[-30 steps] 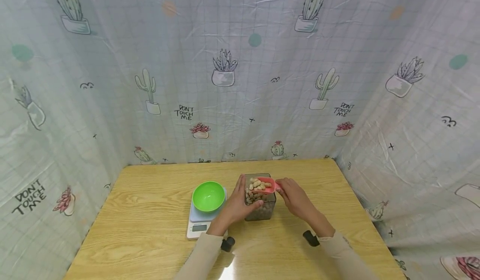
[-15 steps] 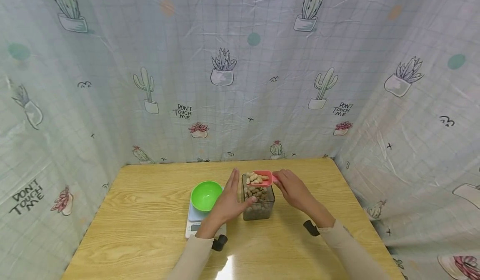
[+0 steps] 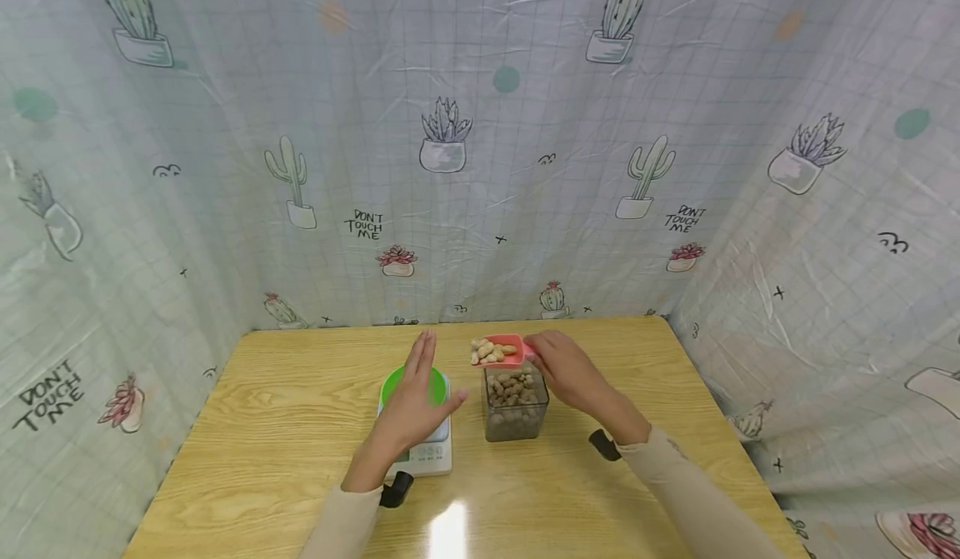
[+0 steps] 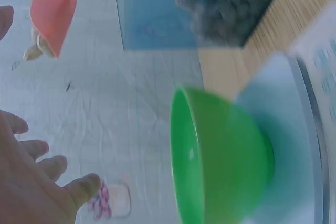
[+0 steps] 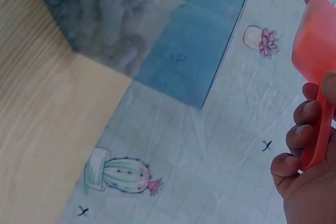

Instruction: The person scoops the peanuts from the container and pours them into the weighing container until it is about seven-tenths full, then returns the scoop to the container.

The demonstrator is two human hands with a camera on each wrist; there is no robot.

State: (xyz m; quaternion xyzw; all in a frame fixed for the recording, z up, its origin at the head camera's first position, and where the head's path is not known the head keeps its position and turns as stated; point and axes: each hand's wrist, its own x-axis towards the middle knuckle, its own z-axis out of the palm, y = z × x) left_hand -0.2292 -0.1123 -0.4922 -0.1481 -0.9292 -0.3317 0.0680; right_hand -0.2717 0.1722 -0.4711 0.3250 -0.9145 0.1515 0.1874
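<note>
My right hand (image 3: 567, 369) grips the handle of a red scoop (image 5: 316, 43) loaded with peanuts (image 3: 491, 351). The scoop hangs over the far left part of a clear, dark-tinted container (image 3: 514, 423), which holds more peanuts (image 3: 512, 388). My left hand (image 3: 408, 405) holds nothing; its fingers are straight and its thumb stands apart. In the head view it covers part of a green bowl (image 4: 231, 153). That bowl sits on a white kitchen scale (image 3: 435, 463), whose display is mostly hidden behind the left hand.
A wood-grain table (image 3: 300, 417) carries everything, with the container just right of the scale. Behind and on both sides hangs a cactus-print curtain (image 3: 495, 159). Each wrist wears a black camera mount (image 3: 396, 489).
My left hand has left the container and moved left, in front of the bowl. My right hand has lifted the loaded scoop out of the container and shifted it left.
</note>
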